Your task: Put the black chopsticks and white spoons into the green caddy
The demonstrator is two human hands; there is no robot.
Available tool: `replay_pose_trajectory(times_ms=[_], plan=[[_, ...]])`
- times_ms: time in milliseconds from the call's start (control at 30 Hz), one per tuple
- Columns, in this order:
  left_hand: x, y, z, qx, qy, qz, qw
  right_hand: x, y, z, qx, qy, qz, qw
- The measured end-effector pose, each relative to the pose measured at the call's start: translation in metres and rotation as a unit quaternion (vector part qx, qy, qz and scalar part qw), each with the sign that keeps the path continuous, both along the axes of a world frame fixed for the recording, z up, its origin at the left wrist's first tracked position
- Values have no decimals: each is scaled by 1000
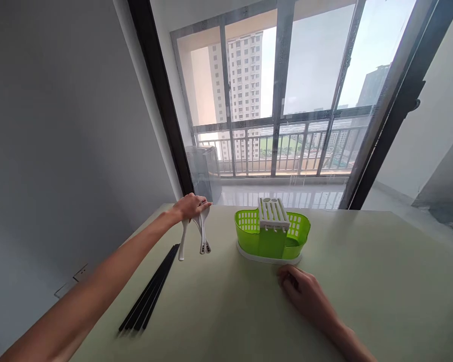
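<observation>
My left hand [192, 207] clasps white long-handled spoons [203, 232]; the oval green plastic basket [270, 245], long axis crosswise, lies rightward, nearer my slack, seemingly empty right hand [302, 290].

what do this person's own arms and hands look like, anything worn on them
The left arm and right arm show no sleeves. The left hand and right hand are ungloved; no watch or bracelet shows, and rings cannot be made out.
</observation>
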State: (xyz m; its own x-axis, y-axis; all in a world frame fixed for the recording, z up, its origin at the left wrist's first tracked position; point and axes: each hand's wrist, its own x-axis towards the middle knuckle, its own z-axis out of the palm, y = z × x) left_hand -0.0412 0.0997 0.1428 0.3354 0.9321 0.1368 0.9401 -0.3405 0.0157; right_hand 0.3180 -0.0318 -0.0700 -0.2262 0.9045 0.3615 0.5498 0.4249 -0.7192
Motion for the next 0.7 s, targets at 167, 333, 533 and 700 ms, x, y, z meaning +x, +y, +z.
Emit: replay_pose_trajectory(times_ms=[167,333,533,700], plan=[[-17,-13,-48,-121,-52,-22,991,1,0,0,7,10,4,1000],[-27,-31,-82,-193,-98,-39,976,1,0,-1,-2,11,7,1000],[-29,-43,-105,-223,-116,-63,966,2,-2,1,-10,1,4,1000],[-30,-46,-116,-210,-91,-88,970,3,-2,3,-6,3,3,1000]])
